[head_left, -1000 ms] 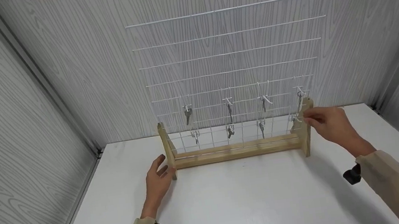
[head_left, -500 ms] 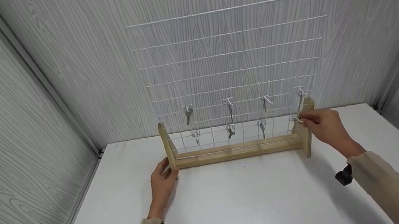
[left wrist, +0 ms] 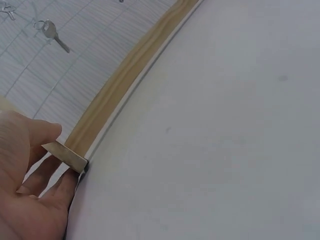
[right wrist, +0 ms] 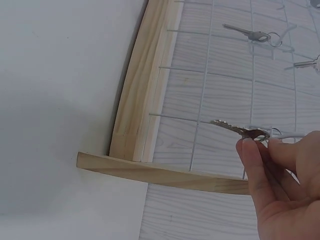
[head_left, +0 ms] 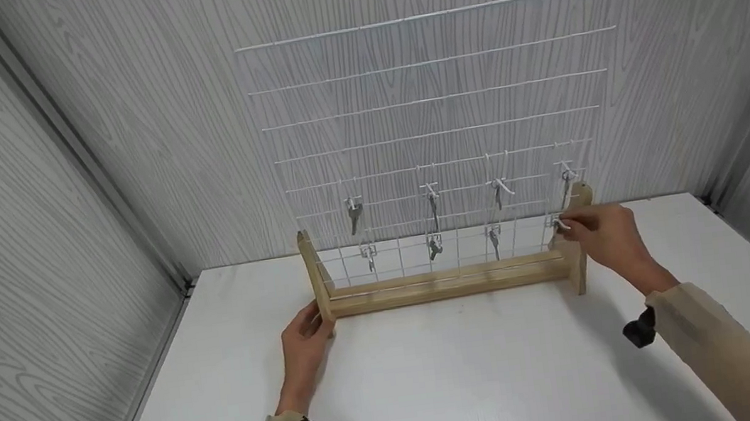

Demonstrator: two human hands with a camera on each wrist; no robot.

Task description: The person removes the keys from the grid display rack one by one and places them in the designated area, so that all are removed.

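Observation:
A white wire grid rack [head_left: 441,136] stands upright in a wooden base [head_left: 449,286]. My left hand [head_left: 302,348] grips the base's left end piece [left wrist: 70,156], thumb on one side and fingers on the other. At the lowest right hook, my right hand [head_left: 603,232] pinches a metal key [right wrist: 232,128] by its head, between thumb and fingertips. The key's blade points away from the hand, toward the base. Its small ring [right wrist: 274,132] shows at the white hook, partly hidden by the fingers.
Several other keys hang from hooks in two rows on the grid, such as an upper left key [head_left: 355,216] and a lower middle key [head_left: 435,248]. The rack stands on a white table [head_left: 468,385], with wood-grain panels [head_left: 86,131] behind and at both sides.
My right hand has moved slightly left, in to the lower right hook. My left hand has come right and closed around the base's left end piece.

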